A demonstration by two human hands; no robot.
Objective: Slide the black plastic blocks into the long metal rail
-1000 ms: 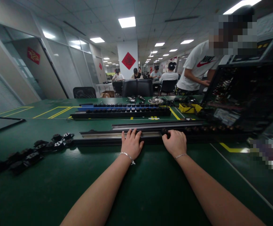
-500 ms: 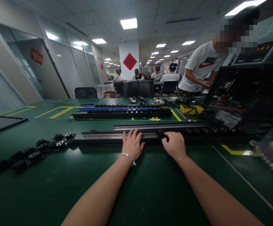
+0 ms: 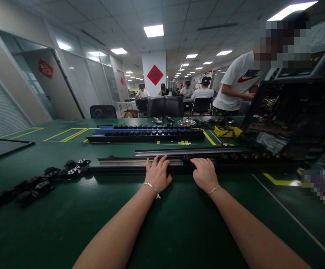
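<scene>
Rail (image 3: 182,170) filled centre-right, bare centre-left; loose pieces (image 3: 42,185) at far left. Left hand (image 3: 157,176) splayed atop; right hand (image 3: 205,174), grip unclear.

The long, straight black rail (image 3: 117,170) lies sideways across the green tabletop (image 3: 168,224), its silvery channel (image 3: 125,161) facing up and showing along the left stretch; a small dark module (image 3: 187,158), its details blurred, sits at the channel near mid-rail

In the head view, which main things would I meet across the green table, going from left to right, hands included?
Cluster of small black parts, left hand, right hand, yellow container, open dark case. Left out for overlapping: long rail, framed panel.
</scene>
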